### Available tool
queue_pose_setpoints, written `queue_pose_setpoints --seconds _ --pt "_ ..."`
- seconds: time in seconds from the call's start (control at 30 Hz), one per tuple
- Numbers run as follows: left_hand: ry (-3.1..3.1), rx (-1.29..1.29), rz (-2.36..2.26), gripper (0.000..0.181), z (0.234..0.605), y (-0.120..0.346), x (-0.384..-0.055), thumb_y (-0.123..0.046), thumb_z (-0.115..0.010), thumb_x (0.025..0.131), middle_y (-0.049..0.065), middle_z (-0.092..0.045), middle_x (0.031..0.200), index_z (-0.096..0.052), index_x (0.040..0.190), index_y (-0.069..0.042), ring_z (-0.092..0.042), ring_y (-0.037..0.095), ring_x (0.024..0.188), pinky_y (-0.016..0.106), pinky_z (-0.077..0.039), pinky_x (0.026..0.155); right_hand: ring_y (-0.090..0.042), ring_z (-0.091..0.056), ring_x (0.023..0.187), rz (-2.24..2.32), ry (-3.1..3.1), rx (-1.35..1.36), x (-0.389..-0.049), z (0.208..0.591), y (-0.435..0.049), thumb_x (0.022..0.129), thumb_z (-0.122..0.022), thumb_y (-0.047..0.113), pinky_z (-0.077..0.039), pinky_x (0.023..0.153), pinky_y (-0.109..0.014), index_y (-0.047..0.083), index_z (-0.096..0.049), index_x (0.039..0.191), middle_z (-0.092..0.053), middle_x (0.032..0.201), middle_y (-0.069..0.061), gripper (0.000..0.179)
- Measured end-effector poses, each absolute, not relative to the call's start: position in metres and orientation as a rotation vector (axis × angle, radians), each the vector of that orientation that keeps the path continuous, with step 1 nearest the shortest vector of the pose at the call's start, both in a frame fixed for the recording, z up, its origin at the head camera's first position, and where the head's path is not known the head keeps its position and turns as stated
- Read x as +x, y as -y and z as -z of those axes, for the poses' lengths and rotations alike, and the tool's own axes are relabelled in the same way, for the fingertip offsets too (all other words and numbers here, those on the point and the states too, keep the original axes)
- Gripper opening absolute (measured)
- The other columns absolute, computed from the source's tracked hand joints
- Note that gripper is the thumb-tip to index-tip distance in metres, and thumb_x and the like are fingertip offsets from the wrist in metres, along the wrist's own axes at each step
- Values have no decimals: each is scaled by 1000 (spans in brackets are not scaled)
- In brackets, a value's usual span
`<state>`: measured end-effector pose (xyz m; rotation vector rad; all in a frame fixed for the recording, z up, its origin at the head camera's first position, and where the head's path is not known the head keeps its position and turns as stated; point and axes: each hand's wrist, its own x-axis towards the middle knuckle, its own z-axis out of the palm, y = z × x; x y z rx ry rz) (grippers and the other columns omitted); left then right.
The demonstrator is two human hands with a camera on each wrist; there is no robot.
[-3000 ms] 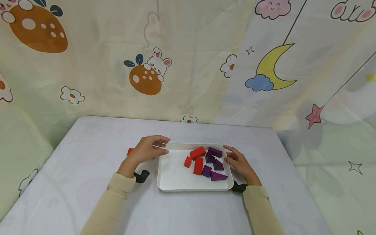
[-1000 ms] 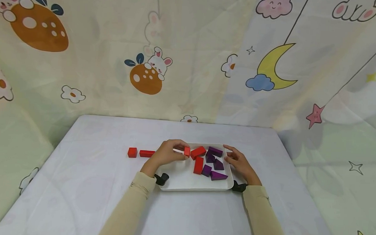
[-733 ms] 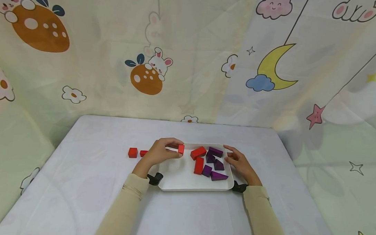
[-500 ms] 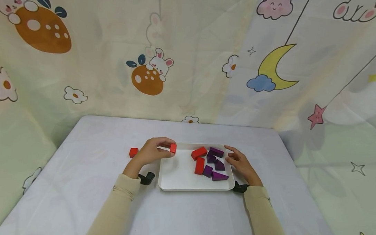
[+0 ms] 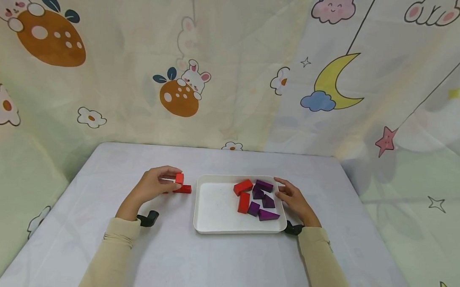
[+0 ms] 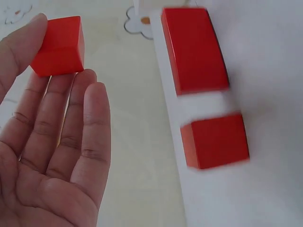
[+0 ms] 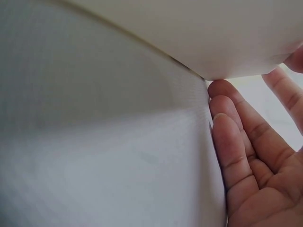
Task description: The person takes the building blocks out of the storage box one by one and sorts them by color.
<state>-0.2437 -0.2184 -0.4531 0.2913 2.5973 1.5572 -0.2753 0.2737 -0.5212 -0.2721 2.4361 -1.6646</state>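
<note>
My left hand [image 5: 152, 186] pinches a small red cube-shaped block [image 6: 59, 46] between thumb and fingertips, left of the tray. In the head view, the held block is above a longer red block [image 5: 184, 189] on the table. A second red block [image 6: 215, 141] sits near that one in the left wrist view; my hand mostly hides it in the head view. At the right, my right hand [image 5: 294, 200] touches the side and far corner of the white tray [image 5: 216, 223], its fingers fairly straight in the right wrist view [image 7: 260, 156].
Two red blocks [image 5: 243, 202] and several purple blocks [image 5: 268, 215] lie in the tray's right half. A white cloth covers the table [image 5: 225, 266]. A printed fabric backdrop [image 5: 239, 97] rises behind it.
My left hand reached into the tray, took hold of the small red block and carried it left, out over the table. The right hand has stayed by the tray's right side.
</note>
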Motion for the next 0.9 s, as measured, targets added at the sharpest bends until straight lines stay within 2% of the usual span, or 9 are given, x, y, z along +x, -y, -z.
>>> queue_pose_setpoints --seconds 0.17,0.37,0.5,0.67,0.9 --pt "-2693 282 -1461 45 450 243 -241 -16 -86 95 15 -75 129 -72 137 -6 -72 35 119 35 -61 93 -37 -64 125 1654 -2450 -265 -275 521 -273 107 -63 5 -53 99 -31 1 -44 163 -60 144 -36 58" --pt "-2757 262 -1346 47 450 267 -242 -14 -83 98 18 -74 130 -69 140 -2 -70 39 120 48 -61 99 -37 -64 124 1672 -2437 -276 -274 520 -274 107 -63 5 -52 98 -28 0 -44 162 -60 144 -37 59" --pt "-2787 241 -1289 47 455 279 -244 -13 -82 98 21 -73 131 -67 140 1 -70 42 122 57 -59 102 -39 -64 125 1671 -2432 -276 -275 520 -273 107 -63 5 -53 100 -31 1 -43 163 -59 145 -37 59" --pt "-2779 164 -1220 46 463 285 -246 -10 -81 98 26 -71 132 -66 138 5 -69 45 121 58 -58 102 -41 -63 127 1681 -2417 -268 -274 519 -273 107 -62 6 -53 99 -31 0 -43 163 -58 146 -38 59" --pt "-2751 43 -1128 45 477 286 -250 -6 -82 96 30 -67 134 -66 136 4 -66 48 122 61 -56 104 -40 -64 126 1685 -2417 -261 -274 519 -273 107 -63 6 -52 99 -30 1 -43 163 -58 146 -37 59"
